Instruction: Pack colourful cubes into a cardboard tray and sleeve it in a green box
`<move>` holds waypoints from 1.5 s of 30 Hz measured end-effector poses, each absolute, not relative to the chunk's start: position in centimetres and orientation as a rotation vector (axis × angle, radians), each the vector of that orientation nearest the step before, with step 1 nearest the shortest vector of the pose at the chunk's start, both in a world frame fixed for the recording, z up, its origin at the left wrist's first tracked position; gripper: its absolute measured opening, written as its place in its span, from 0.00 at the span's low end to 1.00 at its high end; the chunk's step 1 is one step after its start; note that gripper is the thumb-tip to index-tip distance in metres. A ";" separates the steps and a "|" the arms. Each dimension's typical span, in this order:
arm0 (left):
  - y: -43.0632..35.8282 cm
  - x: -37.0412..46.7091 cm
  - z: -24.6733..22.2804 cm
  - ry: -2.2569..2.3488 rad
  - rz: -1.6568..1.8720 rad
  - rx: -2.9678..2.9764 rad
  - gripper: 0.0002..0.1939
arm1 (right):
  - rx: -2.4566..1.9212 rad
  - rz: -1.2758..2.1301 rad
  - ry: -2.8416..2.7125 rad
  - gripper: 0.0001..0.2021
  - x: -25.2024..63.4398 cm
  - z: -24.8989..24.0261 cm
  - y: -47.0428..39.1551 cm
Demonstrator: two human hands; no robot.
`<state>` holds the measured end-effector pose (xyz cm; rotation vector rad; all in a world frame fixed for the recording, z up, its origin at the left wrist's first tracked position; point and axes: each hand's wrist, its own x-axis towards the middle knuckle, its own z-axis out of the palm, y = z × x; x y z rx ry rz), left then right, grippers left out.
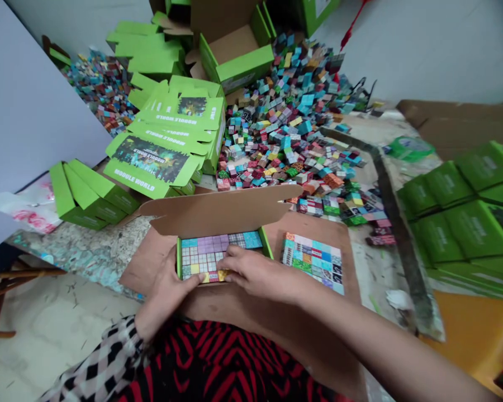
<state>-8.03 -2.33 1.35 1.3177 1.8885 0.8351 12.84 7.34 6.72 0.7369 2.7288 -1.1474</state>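
An open green box (pixel 266 243) with a raised brown cardboard lid (pixel 222 211) lies in front of me, lined with rows of small patterned cubes (pixel 203 258). My left hand (pixel 167 287) grips the box's left front corner, its thumb on the front row of cubes. Over the right part of the box is my right hand (pixel 251 271), fingers bent and pressed onto the yellow cubes at the front; what lies under the fingertips is hidden. To the right of the box, a flat block of colourful cubes (pixel 314 259) rests on a brown cardboard sheet (pixel 339 231).
A large heap of loose cubes (pixel 276 128) spreads behind the box. Flattened green cartons (pixel 151 159) are piled at the left, near narrow green boxes (pixel 94 195). Closed green boxes (pixel 465 223) are stacked at the right, beyond a dark strip (pixel 396 223).
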 end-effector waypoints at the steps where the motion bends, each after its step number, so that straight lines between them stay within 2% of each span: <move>1: -2.3 -8.1 1.3 1.891 0.830 1.326 0.41 | 0.729 -1.133 2.729 0.11 12.9 6.8 7.3; 14: -2.2 -7.5 2.7 1.936 0.766 1.337 0.39 | 0.680 -0.980 2.741 0.10 12.5 7.8 7.7; 22: -2.1 -8.1 1.1 1.881 0.862 1.298 0.41 | 0.733 -0.910 2.704 0.09 12.0 7.9 7.5; 32: -2.1 -8.4 0.6 1.822 0.916 1.298 0.42 | 1.034 -0.924 2.606 0.08 11.5 7.6 7.3; 41: -2.8 -8.4 1.6 1.961 0.766 1.399 0.42 | 1.181 -1.028 2.555 0.08 13.2 7.8 8.2; 43: -3.7 -8.3 2.7 2.119 0.717 1.448 0.41 | 1.185 -0.980 2.576 0.09 14.0 8.1 8.3; 45: -4.6 -7.9 3.9 2.201 0.766 1.569 0.32 | 1.166 -0.923 2.576 0.09 14.4 8.1 7.9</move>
